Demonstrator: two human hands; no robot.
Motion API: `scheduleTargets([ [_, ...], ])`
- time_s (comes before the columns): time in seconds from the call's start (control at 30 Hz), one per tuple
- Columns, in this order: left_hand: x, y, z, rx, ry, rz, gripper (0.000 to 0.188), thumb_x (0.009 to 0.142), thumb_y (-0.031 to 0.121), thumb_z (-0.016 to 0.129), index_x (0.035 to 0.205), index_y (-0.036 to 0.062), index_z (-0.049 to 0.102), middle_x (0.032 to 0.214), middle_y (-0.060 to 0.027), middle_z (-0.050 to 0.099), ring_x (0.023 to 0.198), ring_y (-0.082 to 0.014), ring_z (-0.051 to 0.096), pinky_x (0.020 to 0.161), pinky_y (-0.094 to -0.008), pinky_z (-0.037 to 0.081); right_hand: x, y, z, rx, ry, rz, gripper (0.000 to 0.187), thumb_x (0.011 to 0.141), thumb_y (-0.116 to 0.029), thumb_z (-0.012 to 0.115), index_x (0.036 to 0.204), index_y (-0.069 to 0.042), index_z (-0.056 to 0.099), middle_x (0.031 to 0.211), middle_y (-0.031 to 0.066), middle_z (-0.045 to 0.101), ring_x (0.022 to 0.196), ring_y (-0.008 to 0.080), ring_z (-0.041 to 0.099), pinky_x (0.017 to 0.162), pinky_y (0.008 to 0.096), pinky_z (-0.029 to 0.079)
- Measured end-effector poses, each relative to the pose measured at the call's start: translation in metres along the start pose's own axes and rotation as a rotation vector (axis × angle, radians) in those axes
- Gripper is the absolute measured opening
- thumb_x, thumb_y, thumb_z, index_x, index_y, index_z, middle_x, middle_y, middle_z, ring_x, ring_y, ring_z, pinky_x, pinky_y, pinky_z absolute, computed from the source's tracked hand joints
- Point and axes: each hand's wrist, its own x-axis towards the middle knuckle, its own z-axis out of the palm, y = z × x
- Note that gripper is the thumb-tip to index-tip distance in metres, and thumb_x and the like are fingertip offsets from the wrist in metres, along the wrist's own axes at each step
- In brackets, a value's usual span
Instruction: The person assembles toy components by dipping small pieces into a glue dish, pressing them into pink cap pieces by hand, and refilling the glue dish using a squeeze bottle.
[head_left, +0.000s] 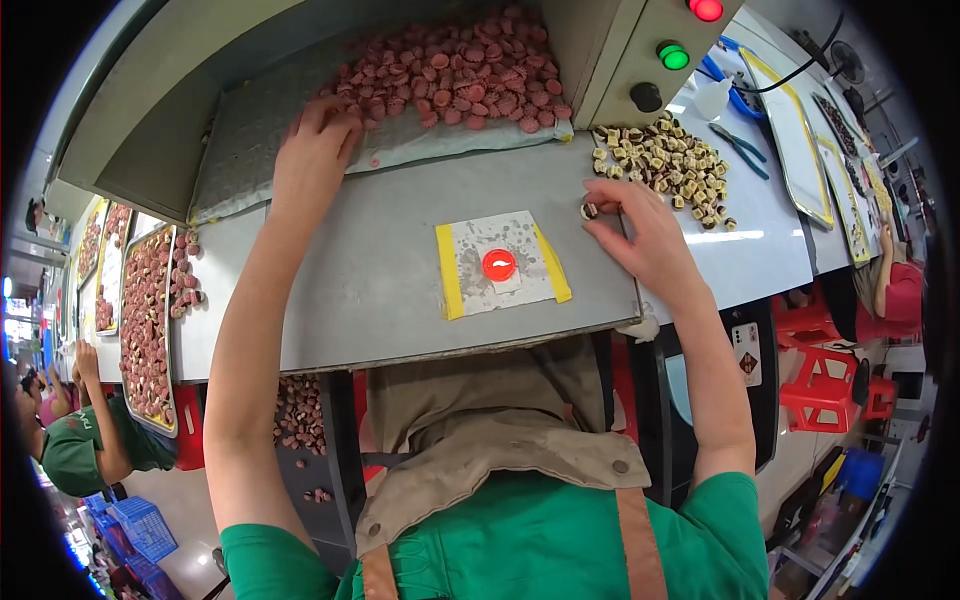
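Note:
At the left edge of a heap of small pink, fluted, cup-like pieces [470, 75], my left hand [318, 140] curls its fingers downward; what lies under its fingertips is hidden. The heap rests on a grey cloth [250, 150] inside a machine opening. My right hand [645, 230] pinches a small dark-brown and cream piece [589, 210] between thumb and forefinger. Just beyond it spreads a pile of similar cream-and-brown pieces [675, 165]. Between my hands, a white card [470, 245] with yellow side strips lies on the grey tabletop [360, 270], bearing a round red spot [499, 265].
The machine housing [610, 70] carries a lit red lamp [706, 9], a green lamp [673, 55] and a black knob [646, 97]. Pliers [740, 150] lie at the right. Filled trays [147, 320] stand left, near a co-worker in a green shirt [120, 440]. Red stools [820, 390] are at right.

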Motion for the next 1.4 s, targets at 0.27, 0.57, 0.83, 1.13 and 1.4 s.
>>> scheduleTargets([
  [0.27,-0.006,-0.016,0.002,-0.072,-0.055,-0.132,0.011,0.085,0.010,0.057,0.095,0.0096,0.060,0.104,-0.0091,0.059,0.092,-0.0330,0.057,0.077,-0.0416,0.048,0.001,-0.001,0.000,-0.031,-0.019,-0.035,0.024,0.079,-0.002,0.066,0.103,-0.003,0.060,0.094,0.0065,0.060,0.080,0.0178,0.059,0.072,0.0275,0.048],
  [0.57,-0.028,0.011,-0.036,-0.223,0.133,-0.248,0.019,0.091,0.013,0.053,0.109,0.0086,0.057,0.104,-0.0091,0.059,0.092,-0.0262,0.059,0.077,-0.0340,0.048,0.004,-0.016,0.001,-0.039,-0.082,0.074,0.018,0.083,-0.001,0.061,0.101,-0.002,0.059,0.092,0.0079,0.058,0.083,0.0200,0.058,0.073,0.0285,0.046],
  [0.83,-0.086,0.114,-0.060,-1.766,-0.150,-0.943,0.031,0.094,0.014,0.052,0.123,0.0027,0.051,0.113,-0.0071,0.056,0.092,-0.0096,0.057,0.078,-0.0220,0.045,0.002,-0.029,0.008,0.010,-0.160,0.149,0.019,0.086,-0.004,0.058,0.104,-0.003,0.060,0.100,0.0103,0.055,0.090,0.0244,0.055,0.078,0.0304,0.045],
  [1.13,-0.100,0.129,-0.033,-2.263,-0.106,-1.050,0.029,0.097,0.015,0.047,0.125,0.0042,0.048,0.113,-0.0091,0.055,0.089,-0.0103,0.056,0.080,-0.0250,0.048,0.003,-0.032,0.017,-0.156,-0.062,0.074,0.026,0.085,-0.006,0.062,0.110,-0.004,0.059,0.101,0.0095,0.055,0.091,0.0222,0.055,0.080,0.0288,0.044],
  [1.4,-0.101,0.127,-0.035,-2.347,-0.123,-1.099,0.031,0.098,0.016,0.046,0.125,0.0023,0.047,0.114,-0.0094,0.055,0.089,-0.0102,0.057,0.080,-0.0251,0.048,0.007,-0.046,0.022,-0.096,-0.076,0.251,0.016,0.084,-0.006,0.062,0.099,-0.001,0.059,0.096,0.0084,0.058,0.077,0.0181,0.057,0.071,0.0280,0.047],
])
